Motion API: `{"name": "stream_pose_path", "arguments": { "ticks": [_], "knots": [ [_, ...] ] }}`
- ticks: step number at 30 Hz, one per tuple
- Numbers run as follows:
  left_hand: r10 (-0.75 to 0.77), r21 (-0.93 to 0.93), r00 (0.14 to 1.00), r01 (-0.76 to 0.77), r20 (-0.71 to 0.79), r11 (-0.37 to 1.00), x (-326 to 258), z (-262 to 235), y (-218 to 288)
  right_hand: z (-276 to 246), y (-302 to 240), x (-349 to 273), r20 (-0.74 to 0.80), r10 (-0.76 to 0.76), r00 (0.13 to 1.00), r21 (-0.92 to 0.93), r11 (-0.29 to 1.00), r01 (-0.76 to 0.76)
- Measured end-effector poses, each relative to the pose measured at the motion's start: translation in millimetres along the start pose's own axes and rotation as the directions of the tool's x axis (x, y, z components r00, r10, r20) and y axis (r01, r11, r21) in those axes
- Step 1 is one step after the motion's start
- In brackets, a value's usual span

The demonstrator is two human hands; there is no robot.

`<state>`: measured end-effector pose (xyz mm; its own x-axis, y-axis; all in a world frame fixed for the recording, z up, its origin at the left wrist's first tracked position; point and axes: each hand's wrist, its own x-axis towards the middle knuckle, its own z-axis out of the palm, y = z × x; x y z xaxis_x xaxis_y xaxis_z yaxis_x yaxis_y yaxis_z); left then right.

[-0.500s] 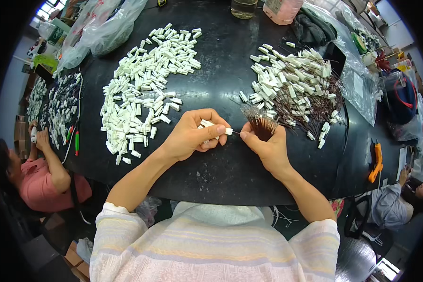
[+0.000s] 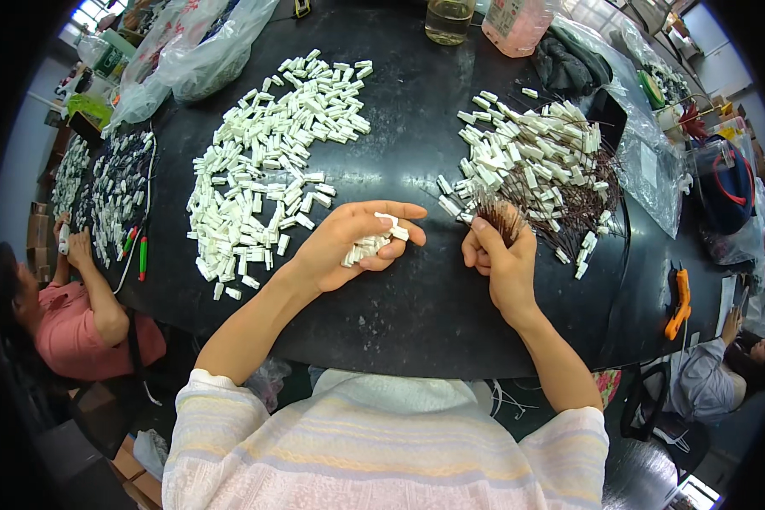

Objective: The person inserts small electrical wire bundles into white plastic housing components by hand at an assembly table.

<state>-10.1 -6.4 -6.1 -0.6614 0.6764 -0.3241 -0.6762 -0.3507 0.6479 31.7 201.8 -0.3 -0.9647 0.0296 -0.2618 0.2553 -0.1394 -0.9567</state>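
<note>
My left hand (image 2: 353,240) cups several small white plastic connector housings (image 2: 367,252) against its palm, its index finger stretched to the right. One housing lies up on the fingers near the thumb. A bundle of thin brown wires (image 2: 503,219) with fine metal tips is pinched in my right hand (image 2: 508,263), the tips fanned out above the thumb. A short gap separates the two hands. Past the left hand spreads a big pile of loose white housings (image 2: 263,153). Beyond the right hand lies a heap of white housings with brown wires on them (image 2: 540,153).
Everything lies on a black table (image 2: 399,314). An orange-handled tool (image 2: 679,304) rests at its right edge. Plastic bags (image 2: 195,64), a glass jar of liquid (image 2: 448,21) and a pink container (image 2: 516,25) stand toward the back. Co-workers sit left (image 2: 85,314) and right (image 2: 714,374).
My hands have drawn apart, the right one moving rightward with the wires. The left fingers have loosened, and the wire that reached the housing at the left fingertips is no longer there.
</note>
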Motion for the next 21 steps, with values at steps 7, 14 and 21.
{"name": "stream_pose_path", "arguments": {
  "ticks": [7,14,21],
  "knots": [
    [-0.016,0.014,0.998,0.015,0.058,1.0,-0.9,-4.8,-2.0,5.7,3.3,-2.2,0.048,-0.101,0.994,-0.125,0.986,0.106],
    [0.018,0.066,1.0,-0.017,-0.019,0.998,-1.5,-2.5,-4.7,6.8,5.5,-3.9,0.107,-0.053,0.993,-0.072,0.996,0.06],
    [0.089,0.106,0.983,-0.073,-0.161,0.992,-0.2,0.3,-7.7,11.5,5.7,-6.1,0.13,-0.055,0.99,-0.042,0.997,0.061]
  ]
}}
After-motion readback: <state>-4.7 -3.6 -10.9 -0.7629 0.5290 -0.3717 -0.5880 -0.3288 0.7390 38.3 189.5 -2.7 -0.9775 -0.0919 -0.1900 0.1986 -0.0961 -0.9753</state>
